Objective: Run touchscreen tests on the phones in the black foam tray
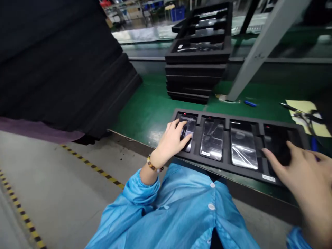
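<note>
A long black foam tray (pixel 227 145) lies along the front edge of the green bench, its compartments side by side. My left hand (pixel 172 136) rests over the leftmost compartment, fingers apart on a glossy phone-shaped panel (pixel 190 126). Two more such panels, a second (pixel 212 136) and a third (pixel 243 141), lie flat in the middle compartments under shiny clear film. Over the rightmost compartment, my right hand (pixel 303 166) is slightly blurred, thumb and forefinger spread. A dark panel (pixel 277 141) shows there, partly hidden by that hand.
A stack of black foam trays (pixel 195 74) stands behind, with film-covered panels in the top one. Large dark stacked sheets (pixel 64 69) rise at left. A grey post (pixel 261 55), blue pen cap (pixel 250 103) and yellow paper (pixel 303 107) with tools are on the green bench (pixel 155 103).
</note>
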Action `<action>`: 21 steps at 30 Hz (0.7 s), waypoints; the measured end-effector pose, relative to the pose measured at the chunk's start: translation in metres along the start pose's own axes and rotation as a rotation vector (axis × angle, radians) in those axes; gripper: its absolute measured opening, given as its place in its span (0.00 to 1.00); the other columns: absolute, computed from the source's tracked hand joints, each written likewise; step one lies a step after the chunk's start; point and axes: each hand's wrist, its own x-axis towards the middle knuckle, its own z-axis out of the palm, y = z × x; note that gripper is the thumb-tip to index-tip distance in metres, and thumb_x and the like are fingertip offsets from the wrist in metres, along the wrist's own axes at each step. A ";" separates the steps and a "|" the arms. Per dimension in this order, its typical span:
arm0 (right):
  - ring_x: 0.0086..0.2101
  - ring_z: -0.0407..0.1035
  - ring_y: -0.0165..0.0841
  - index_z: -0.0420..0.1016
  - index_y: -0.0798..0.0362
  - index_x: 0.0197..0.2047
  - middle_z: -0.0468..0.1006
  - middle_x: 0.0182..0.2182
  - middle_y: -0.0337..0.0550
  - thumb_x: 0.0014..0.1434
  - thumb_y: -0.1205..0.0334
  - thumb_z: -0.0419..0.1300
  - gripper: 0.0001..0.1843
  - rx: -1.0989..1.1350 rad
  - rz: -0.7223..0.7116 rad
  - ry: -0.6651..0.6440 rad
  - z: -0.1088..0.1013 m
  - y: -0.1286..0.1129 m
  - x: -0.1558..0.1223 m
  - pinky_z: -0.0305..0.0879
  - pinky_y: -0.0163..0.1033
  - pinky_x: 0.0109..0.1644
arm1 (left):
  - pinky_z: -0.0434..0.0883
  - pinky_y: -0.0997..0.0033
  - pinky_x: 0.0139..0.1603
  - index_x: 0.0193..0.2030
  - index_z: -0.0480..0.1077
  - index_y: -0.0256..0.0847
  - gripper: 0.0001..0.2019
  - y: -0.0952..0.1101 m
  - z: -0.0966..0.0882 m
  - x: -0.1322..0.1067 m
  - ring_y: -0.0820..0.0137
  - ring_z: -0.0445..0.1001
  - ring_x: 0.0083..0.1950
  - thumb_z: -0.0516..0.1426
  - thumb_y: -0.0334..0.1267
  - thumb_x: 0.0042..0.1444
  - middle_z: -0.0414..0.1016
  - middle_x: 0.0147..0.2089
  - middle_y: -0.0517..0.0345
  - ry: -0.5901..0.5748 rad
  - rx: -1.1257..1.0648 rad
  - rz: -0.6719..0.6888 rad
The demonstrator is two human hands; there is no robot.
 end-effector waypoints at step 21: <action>0.56 0.75 0.57 0.78 0.49 0.70 0.77 0.63 0.60 0.78 0.36 0.46 0.36 -0.153 -0.037 -0.292 -0.072 -0.040 0.002 0.71 0.54 0.49 | 0.84 0.48 0.54 0.69 0.79 0.56 0.26 0.040 -0.003 0.032 0.48 0.75 0.62 0.66 0.44 0.64 0.72 0.63 0.47 0.008 0.251 -0.149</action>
